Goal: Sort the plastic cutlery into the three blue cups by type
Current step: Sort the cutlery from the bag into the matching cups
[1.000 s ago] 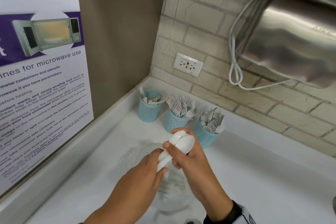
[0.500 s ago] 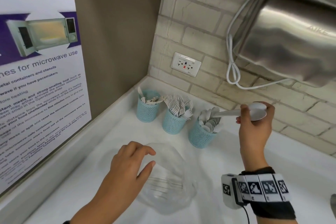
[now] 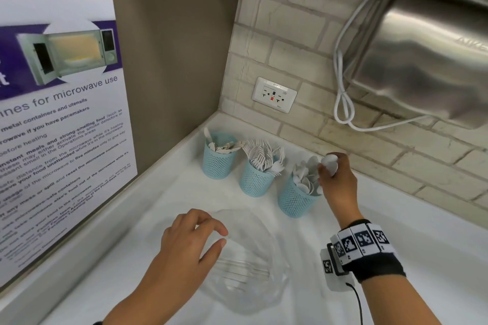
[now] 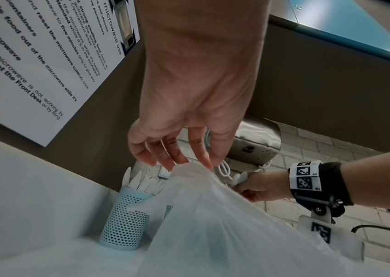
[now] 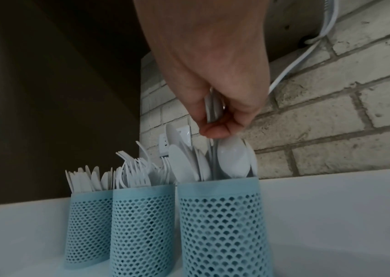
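Soft, even light fills the head view, and the white counter (image 3: pixel 396 232) around the blue cups (image 3: pixel 254 179) is nearly washed out. The steel hand dryer (image 3: pixel 433 60) above the cups carries broad glare bands. Straight lines bow toward the edges. The wrist views are dimmer; the wall left of the cups (image 5: pixel 142 224) falls into shadow, and nearby skin blurs.

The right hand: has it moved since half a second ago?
Yes. The right hand came down and left, toward the spoon cup. It now holds the spoons right above this cup, no longer up beside the brick wall.
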Demonstrator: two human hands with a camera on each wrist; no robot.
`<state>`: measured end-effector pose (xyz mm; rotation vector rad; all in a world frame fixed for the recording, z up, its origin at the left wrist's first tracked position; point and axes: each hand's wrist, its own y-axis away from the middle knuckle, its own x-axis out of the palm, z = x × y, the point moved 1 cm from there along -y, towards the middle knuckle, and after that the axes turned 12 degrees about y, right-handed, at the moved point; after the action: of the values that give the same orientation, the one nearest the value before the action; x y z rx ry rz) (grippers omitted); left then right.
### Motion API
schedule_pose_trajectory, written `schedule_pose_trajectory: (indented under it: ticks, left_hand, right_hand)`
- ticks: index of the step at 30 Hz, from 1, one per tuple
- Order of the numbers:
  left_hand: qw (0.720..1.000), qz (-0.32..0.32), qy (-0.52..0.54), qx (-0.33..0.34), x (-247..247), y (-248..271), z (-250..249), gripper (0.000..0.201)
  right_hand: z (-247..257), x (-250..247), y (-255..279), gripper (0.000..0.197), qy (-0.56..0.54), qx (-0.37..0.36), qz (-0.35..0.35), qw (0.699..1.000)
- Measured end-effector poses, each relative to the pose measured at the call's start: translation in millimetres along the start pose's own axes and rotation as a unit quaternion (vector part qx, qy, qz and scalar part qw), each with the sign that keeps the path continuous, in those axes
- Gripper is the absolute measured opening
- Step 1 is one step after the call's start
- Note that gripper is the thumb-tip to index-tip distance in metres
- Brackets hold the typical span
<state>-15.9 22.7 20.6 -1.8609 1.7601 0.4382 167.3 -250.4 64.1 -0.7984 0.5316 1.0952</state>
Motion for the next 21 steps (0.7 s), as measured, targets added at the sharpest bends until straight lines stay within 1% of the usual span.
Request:
schedule_pose_trajectory:
  ticks: [2, 3, 6, 7, 9, 11, 13, 15, 17, 20, 21]
  left_hand:
    - [1.0, 0.001, 0.001, 0.0, 0, 1, 1, 0.042]
    - [1.0, 0.002, 0.002, 0.0, -1, 1, 1, 0.038]
    - [1.0, 0.004, -0.002, -0.004, -3, 0, 0, 0.012]
    - [1.0, 0.004, -0.001, -0.003, -4, 0, -1, 0.012]
    - [1.0, 0.015, -0.003, -0.009, -3, 0, -2, 0.015]
    - [0.999, 0.029, -0.011, -0.023, -4, 0, -4, 0.015]
    - [0.999, 0.036, -0.016, -0.031, -4, 0, -5, 0.016]
    - [0.998, 0.046, -0.027, -0.044, -5, -1, -6, 0.017]
    - [0.995, 0.061, -0.04, -0.064, -6, -1, -6, 0.019]
    - [0.991, 0.086, -0.055, -0.084, -4, 0, -2, 0.023]
    - [0.99, 0.095, -0.057, -0.09, -4, 0, 0, 0.024]
  right_hand:
    - [2, -1, 2, 0.035, 0.01, -0.017, -0.027, 0.999]
    - [2, -2, 3, 0.038, 0.015, -0.024, -0.046, 0.999]
    - [0, -2, 6, 0.036, 0.036, -0.063, -0.094, 0.993]
    - [-3, -1, 5, 0.033, 0.056, -0.076, -0.092, 0.991]
    - [-9, 3, 1, 0.028, 0.116, -0.091, -0.048, 0.988]
    - [-14, 6, 0, 0.028, 0.161, -0.096, 0.006, 0.982]
    - [-15, 5, 0, 0.03, 0.176, -0.09, 0.026, 0.98]
    - [-12, 3, 2, 0.033, 0.171, -0.081, 0.03, 0.981]
    - [-5, 0, 5, 0.036, 0.157, -0.074, 0.014, 0.985]
    - [14, -5, 20, 0.034, 0.111, -0.108, -0.034, 0.987]
    - [23, -5, 27, 0.031, 0.085, -0.125, -0.037, 0.988]
